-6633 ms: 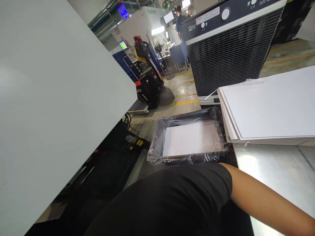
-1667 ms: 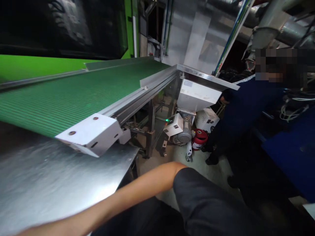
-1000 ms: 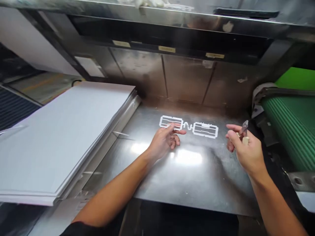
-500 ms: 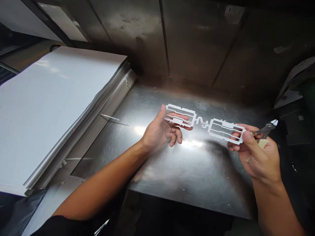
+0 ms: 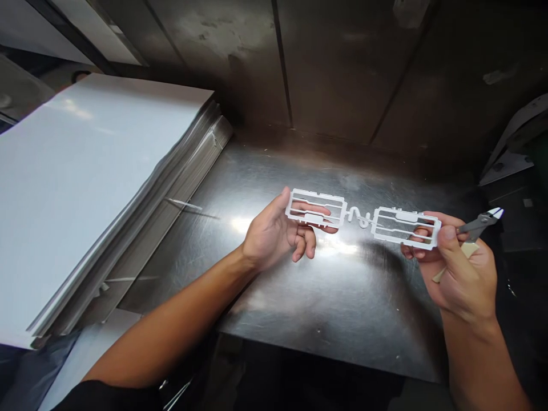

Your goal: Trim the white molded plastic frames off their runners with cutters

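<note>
A white moulded plastic piece [image 5: 363, 218] spans both my hands, two rectangular open frames joined by a thin squiggly runner. My left hand [image 5: 274, 234] pinches its left frame between thumb and fingers. My right hand [image 5: 460, 274] grips its right frame, with fingers showing through the openings. Small side cutters [image 5: 479, 226] with a beige handle sit in that same hand, their metal jaws pointing right past my fingers. Both hands hover over a stainless steel table [image 5: 342, 302].
A thick stack of white sheets [image 5: 94, 182] lies at the table's left, with a thin plastic sliver [image 5: 184, 204] near its edge. Scuffed metal panels [image 5: 342, 68] rise behind the table. A dark machine bracket [image 5: 509, 154] stands at the right.
The white plastic piece has come up off the table. My right hand now holds its right frame, with the cutters still in it. The view has tilted down, closer to the table.
</note>
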`<move>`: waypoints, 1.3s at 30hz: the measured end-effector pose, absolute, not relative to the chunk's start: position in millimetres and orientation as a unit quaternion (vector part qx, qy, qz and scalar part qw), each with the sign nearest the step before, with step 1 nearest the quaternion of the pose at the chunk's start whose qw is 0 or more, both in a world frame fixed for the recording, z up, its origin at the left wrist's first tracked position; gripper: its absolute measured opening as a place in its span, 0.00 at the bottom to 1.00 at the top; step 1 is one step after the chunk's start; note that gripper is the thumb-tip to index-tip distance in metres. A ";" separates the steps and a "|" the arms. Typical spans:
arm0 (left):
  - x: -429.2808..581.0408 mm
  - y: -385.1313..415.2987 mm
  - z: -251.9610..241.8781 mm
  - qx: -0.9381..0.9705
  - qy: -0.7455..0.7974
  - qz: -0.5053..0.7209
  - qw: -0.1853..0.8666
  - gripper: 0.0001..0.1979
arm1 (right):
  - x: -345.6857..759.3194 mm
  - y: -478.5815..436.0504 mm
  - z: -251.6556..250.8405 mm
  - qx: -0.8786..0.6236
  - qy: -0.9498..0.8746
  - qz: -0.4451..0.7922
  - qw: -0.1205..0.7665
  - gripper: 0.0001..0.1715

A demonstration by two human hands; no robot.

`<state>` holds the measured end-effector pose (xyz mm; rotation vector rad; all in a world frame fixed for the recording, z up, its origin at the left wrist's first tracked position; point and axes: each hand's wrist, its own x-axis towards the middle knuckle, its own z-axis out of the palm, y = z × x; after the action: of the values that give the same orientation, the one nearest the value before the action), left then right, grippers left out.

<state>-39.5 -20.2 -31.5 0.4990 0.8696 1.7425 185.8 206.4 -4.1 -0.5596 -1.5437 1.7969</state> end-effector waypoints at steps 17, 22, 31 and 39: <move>-43.8 -18.8 -36.9 0.187 0.330 0.727 0.572 0.34 | 186.0 206.7 -3.7 -0.220 -0.582 0.700 0.350 0.23; -44.4 -17.7 -39.0 0.162 0.343 0.726 0.573 0.33 | 187.6 205.6 -4.9 -0.205 -0.567 0.726 0.330 0.22; -44.0 -15.9 -38.8 0.132 0.352 0.729 0.572 0.34 | 185.8 200.6 -2.6 -0.189 -0.570 0.731 0.326 0.24; -44.6 -15.3 -38.2 0.115 0.354 0.732 0.571 0.34 | 188.0 201.5 -6.0 -0.165 -0.567 0.746 0.309 0.23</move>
<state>-44.6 -15.3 -38.2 0.2690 0.8295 1.7167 188.0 201.5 -6.0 -0.4364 -1.4977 1.9709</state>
